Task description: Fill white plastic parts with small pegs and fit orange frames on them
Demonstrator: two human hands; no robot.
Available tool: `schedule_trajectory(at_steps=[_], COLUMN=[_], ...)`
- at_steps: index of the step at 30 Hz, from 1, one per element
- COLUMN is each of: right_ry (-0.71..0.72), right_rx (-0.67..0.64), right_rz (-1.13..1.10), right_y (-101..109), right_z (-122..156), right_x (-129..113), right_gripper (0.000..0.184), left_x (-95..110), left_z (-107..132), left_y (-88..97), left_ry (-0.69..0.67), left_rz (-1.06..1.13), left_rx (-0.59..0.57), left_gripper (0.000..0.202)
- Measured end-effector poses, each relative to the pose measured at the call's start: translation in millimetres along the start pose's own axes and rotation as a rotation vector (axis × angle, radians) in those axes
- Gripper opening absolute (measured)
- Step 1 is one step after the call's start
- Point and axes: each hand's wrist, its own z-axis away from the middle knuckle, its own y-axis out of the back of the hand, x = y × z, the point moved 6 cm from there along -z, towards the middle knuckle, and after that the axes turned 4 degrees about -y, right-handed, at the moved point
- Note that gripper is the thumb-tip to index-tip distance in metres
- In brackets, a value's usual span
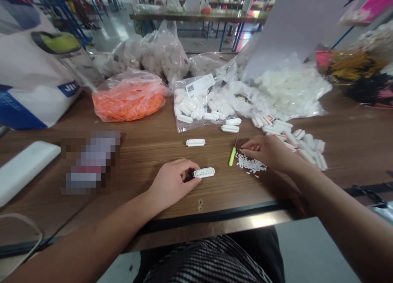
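My left hand [173, 182] rests on the wooden table [147, 152] with its fingers closed round the end of a small white plastic connector [204, 172]. My right hand [267, 152] lies over a little heap of tiny white pins [250, 164], fingertips pinched together at the heap's near-left edge; whether a pin is between them is too small to see. A green-handled pick tool [232, 156] lies just left of that hand. Another white connector [195, 142] lies alone farther back.
Behind are a clear bag of white connectors [196, 105], a bag of orange parts [129, 96], bags of white pieces [288, 88], and a pile of red-striped white parts [294, 139]. A large white sack [30, 70] and a white flat box [23, 168] stand left.
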Motion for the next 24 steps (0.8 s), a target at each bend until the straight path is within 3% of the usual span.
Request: schedule_trajectory(at_steps=[5,13,15,18,21,24], right_ry=[0.087,-0.136,-0.109,0.087,0.288,0.363], right_rx=[0.039,0.027,0.044,0.031,-0.042,-0.064], right_rz=[0.016,-0.308,-0.399,-0.432,-0.356,-0.311], right_y=[0,7,10,7,-8,-21], right_z=[3,7,12,22,29,29], right_x=[-7,3,-10,-51,-92,-110], right_gripper=[0.021,0.018,0.018,0.015,0.013,0.013], left_x=[0,0,1,1,2,3], left_z=[0,0,0,0,0,0], left_y=[0.4,-0.4,-0.5,-0.2,0.1,0.1], left_ry=[-0.006,-0.015,-0.019,-0.02,-0.026,-0.039], left_rz=[-0.008,-0.007,0.001,0.015,0.026,0.022], left_rx=[0.002,0.011,0.019,0.028,0.038,0.047], left_gripper=[0.011,0.011,0.011,0.01,0.01,0.009])
